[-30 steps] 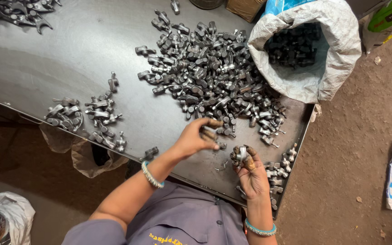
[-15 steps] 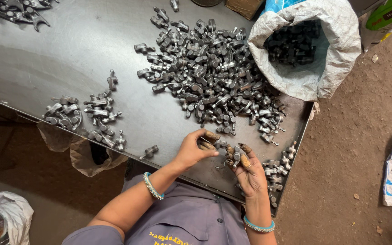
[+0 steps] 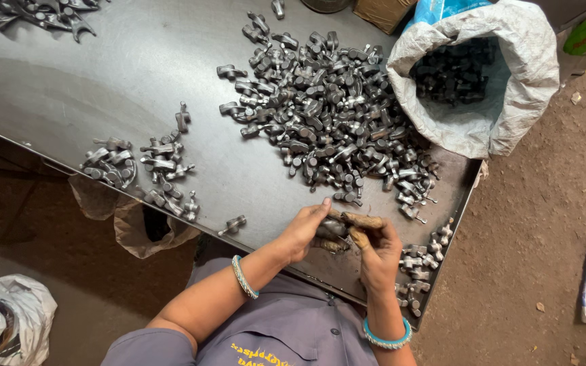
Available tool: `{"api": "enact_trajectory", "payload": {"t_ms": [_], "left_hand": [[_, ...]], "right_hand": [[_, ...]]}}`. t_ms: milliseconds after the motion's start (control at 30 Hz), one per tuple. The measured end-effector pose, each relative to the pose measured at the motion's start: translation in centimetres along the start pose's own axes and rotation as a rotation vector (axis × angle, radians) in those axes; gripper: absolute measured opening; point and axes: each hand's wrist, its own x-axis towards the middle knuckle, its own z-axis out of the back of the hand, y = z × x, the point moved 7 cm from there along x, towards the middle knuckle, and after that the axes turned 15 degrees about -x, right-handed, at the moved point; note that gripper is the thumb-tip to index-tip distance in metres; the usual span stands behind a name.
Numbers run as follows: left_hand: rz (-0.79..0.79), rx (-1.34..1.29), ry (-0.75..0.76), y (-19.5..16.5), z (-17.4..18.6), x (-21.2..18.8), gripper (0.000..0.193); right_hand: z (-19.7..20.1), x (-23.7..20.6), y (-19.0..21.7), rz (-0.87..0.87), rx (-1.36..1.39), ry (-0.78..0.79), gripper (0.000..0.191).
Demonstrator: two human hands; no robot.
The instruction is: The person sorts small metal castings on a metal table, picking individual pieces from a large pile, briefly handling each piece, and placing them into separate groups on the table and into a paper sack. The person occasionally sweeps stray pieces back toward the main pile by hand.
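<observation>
both my hands met at the near edge of the steel table [image 3: 137,74]. my left hand [image 3: 303,230] and right hand [image 3: 378,247] were curled together round a small metal part [image 3: 334,229], fingers closed on it from both sides, grimy fingertips [image 3: 367,221] of the right lying across the top. how much of the part each hand gripped i could not tell.

just beyond my hands lay the big heap [image 3: 327,115] of grey forged parts, its nearest pieces close to my knuckles. to my right, along the table's edge, sat a smaller row [image 3: 422,261] of parts. on my left, well apart, lay a small group [image 3: 147,166] and a lone piece [image 3: 232,225]. a white sack [image 3: 503,102] with more parts leaned at the far right corner, and another cluster [image 3: 35,10] lay at the far left. a plastic bag [image 3: 150,234] hung under the table edge.

a second before, my left hand had been reaching into the heap's edge while the right rested by the row; since then both had drawn back and joined.
</observation>
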Motion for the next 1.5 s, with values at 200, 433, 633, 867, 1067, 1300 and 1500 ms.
{"api": "enact_trajectory", "payload": {"t_ms": [200, 433, 633, 867, 1067, 1300, 1500], "left_hand": [[-0.085, -0.019, 0.071, -1.2, -0.2, -0.2, 0.036], [-1.040, 1.011, 0.298, -4.2, -8.2, -8.2, 0.050], [-1.245, 1.276, 0.526, -2.6, -12.0, -8.6, 0.043], [-1.098, 1.465, 0.006, -7.8, -7.3, -2.6, 0.033], [-1.110, 1.721, -0.104, -6.2, -7.4, -1.2, 0.021], [-1.128, 1.728, -0.090, -6.2, -7.2, -0.9, 0.012], [-1.012, 1.642, -0.229, -10.4, -2.8, -4.8, 0.024]], "right_hand": [[-2.1, 1.5, 3.4, 0.162, -0.483, 0.077, 0.040], [-1.0, -1.5, -1.9, -0.406, 0.457, -0.119, 0.035], [3.3, -4.6, -4.1, -0.537, 0.593, -0.308, 0.031], [20.5, -10.2, 3.2, -0.182, -0.657, -0.673, 0.022], [26.3, -11.6, 1.0, -0.370, -1.535, -0.619, 0.026], [17.9, -4.5, 5.9, -0.224, -1.278, -0.609, 0.029], [-1.9, 1.6, 5.3, 0.109, -1.132, 0.045, 0.046]]}}
